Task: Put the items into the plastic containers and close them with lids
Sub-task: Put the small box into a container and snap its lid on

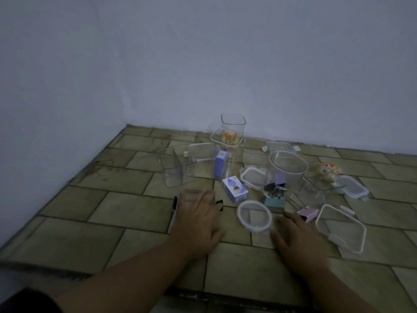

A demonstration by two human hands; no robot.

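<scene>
**Two flat hands, nothing gripped yet**

Two hands are out over the tiled floor [135,213], and I hold nothing in either. My left hand [198,220] lies palm-down with fingers spread on a clear rectangular container [189,195]; I judge it is pressing or steadying that piece, though the blur keeps me from telling a lid from a box. Black binder clips [219,204] peek out just past its fingertips. My right hand [297,238] hovers open and flat, touching nothing I can make out.

Between the two hands, just ahead of the fingers, lies a round lid [254,215], put within easy reach of either. Just outside the right hand sits a large rectangular lid [340,229], and a pink binder clip [307,213] lies beyond that hand's fingertips.

Farther out, a small blue box [234,188] bears a round emblem; its writing is too blurred to read. Beyond the right hand a round container [286,175] holds more clips, open and lidless. A second blue box [220,163] stands upright farther on. Farthest, near the wall, tall square containers [232,129] stand open-mouthed, one with an orange toy [229,138] inside, presumably awaiting lids.
</scene>
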